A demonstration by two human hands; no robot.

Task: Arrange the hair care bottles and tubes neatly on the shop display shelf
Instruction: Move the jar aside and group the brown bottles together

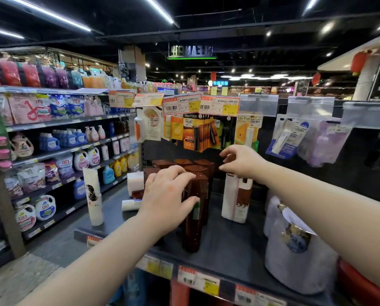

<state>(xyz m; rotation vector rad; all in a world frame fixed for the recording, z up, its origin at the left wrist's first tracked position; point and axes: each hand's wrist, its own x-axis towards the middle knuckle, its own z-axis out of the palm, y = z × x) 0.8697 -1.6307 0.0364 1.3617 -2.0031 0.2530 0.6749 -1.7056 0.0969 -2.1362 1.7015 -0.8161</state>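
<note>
Progress: brown bottles (203,167) already stand upright in a tight group in the middle of the shelf (229,246), so this part looks mostly done.
Left to do: one small white tube (130,204) lies on its side at 9 o'clock from the group, and a brown piece beside it also seems to lie flat; I judge these need to be stood up.
Other products: a tall white tube (94,197) stands alone near the left edge of the shelf, well apart from the group; a white and brown box (236,197) stands at 3 o'clock from the bottles.
Left hand (167,195): the arm reaches forward, palm over the front brown bottle (193,219); the fingers curl over its top and the thumb presses its side, so the hand grips it.
Right hand (242,161): it hovers above the box, at 2 o'clock from the bottles; the fingers are bent and slightly apart, holding nothing that I can see.
Right side of shelf: grey pouches (295,257) stand near the front edge.
</note>
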